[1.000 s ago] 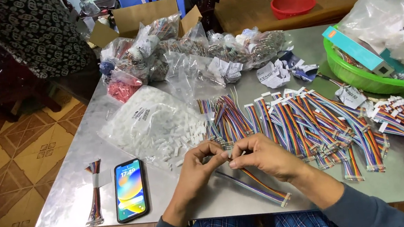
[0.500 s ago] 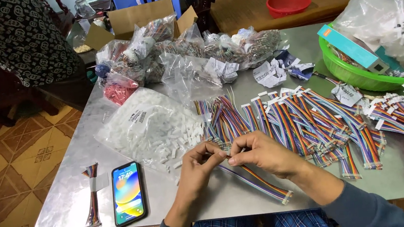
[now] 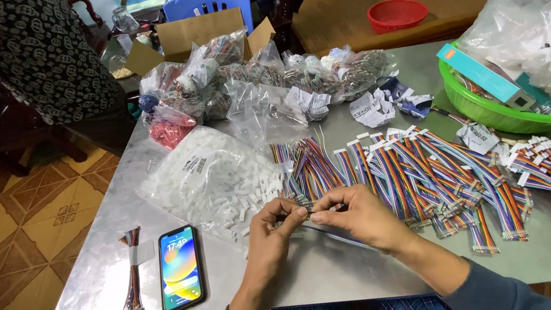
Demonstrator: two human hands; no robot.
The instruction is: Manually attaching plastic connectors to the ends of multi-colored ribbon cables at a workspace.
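Observation:
My left hand (image 3: pixel 274 231) and my right hand (image 3: pixel 354 218) meet fingertip to fingertip over the near middle of the grey table (image 3: pixel 339 272). Between them they pinch the end of a rainbow ribbon cable (image 3: pixel 342 237), which trails away under my right hand. Whether a small white connector sits at the pinched end I cannot tell. Just beyond my fingers lies a spread of many rainbow cables with white connectors (image 3: pixel 416 169). A clear bag of small white connectors (image 3: pixel 214 177) lies to the left of my hands.
A phone (image 3: pixel 180 268) with a lit screen lies at the near left beside a taped cable bundle (image 3: pixel 130 274). Clear bags of parts (image 3: pixel 262 83) pile at the back before a cardboard box (image 3: pixel 192 32). A green basin (image 3: pixel 490 106) stands at the right. A red bowl (image 3: pixel 397 14) sits on the floor mat.
Both hands stay together on the cable end, with only small finger movements. The view has shifted slightly.

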